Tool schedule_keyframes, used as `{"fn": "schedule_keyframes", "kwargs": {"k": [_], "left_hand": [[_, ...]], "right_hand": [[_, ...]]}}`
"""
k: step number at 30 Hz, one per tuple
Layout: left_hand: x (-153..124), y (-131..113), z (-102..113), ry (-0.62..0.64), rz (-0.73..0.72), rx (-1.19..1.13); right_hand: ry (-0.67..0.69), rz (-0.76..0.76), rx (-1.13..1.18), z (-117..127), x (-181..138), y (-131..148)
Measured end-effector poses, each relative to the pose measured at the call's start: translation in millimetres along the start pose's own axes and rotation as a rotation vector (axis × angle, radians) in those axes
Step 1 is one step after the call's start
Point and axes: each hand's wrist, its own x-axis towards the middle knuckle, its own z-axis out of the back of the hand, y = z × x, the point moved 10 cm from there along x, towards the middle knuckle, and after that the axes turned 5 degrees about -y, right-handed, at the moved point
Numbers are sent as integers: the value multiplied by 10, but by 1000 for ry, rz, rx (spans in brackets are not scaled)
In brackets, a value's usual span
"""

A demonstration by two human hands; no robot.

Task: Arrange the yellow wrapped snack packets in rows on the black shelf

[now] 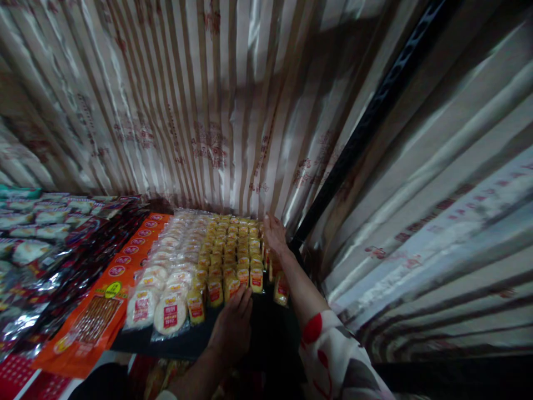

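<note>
My left hand (pixel 233 325) lies at the near edge of the block of yellow packets (pixel 233 250). Its fingers are stretched forward and close together, the tips resting on the front row, so its grip is slack and closed around nothing. My right hand (pixel 275 236) reaches further in, flat against the block's far right corner. The palm is turned toward the packets and the fingers are straight, so that grip is open too and holds nothing. The block runs lengthwise away from me in tight rows. Its long axis points from my left hand toward the striped plastic sheeting (pixel 216 111) hanging behind it, so the left hand is nearer the front row and the right hand nearer the back. One loose yellow packet (pixel 282 289) stands just right of the block, against my right forearm. Left of the block lie round white cakes (pixel 166 289) in clear wrap, and beyond those orange packets (pixel 120 272). A bare strip of dark worktop (pixel 266 333) shows in front of the block, and a black pole (pixel 366 122) rises from its right rear corner.
</note>
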Motion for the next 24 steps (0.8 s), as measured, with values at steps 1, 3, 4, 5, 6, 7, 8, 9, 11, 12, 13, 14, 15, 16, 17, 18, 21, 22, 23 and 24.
{"fn": "schedule_keyframes", "kwargs": {"k": [1,3,4,5,6,7,8,9,11,12,13,14,15,16,17,18,21,22,23,24], "left_hand": [[0,3,3,-1,1,-7],[2,9,29,-4,5,-28],[3,11,44,-3,7,-41],[4,15,57,1,11,-54],[5,22,66,5,21,-67],[4,30,71,12,33,-79],[2,36,71,21,43,-88],[0,41,70,29,54,-96],[-8,45,72,35,68,-109],[-11,45,76,33,71,-114],[-14,45,83,28,73,-119],[-16,46,91,20,74,-124],[-17,48,99,10,75,-127],[-18,50,106,0,76,-129],[-19,52,109,-10,76,-131],[-20,57,109,-19,79,-132],[-22,59,100,-32,80,-131],[-23,56,96,-33,79,-130],[-23,54,93,-33,80,-127],[-24,56,92,-30,83,-123]], "right_hand": [[-43,2,39,127,-37,-33],[-117,-20,107,382,-169,-148],[-153,-42,128,504,-265,-226],[-186,-69,138,615,-382,-311],[-224,-105,137,716,-519,-407],[-258,-148,137,796,-672,-507],[-271,-188,139,838,-832,-598],[-260,-218,146,841,-989,-670],[-203,-289,133,769,-1288,-795],[-188,-306,109,733,-1419,-825],[-166,-306,82,686,-1526,-829],[-144,-302,45,636,-1613,-820],[-124,-288,1,589,-1678,-795],[-103,-271,-43,541,-1724,-764],[-85,-255,-83,497,-1756,-733],[-69,-239,-111,457,-1774,-704],[-58,-230,-124,391,-1784,-674],[-74,-235,-116,393,-1774,-677],[-100,-238,-104,406,-1757,-682],[-132,-237,-92,425,-1735,-683]]}}
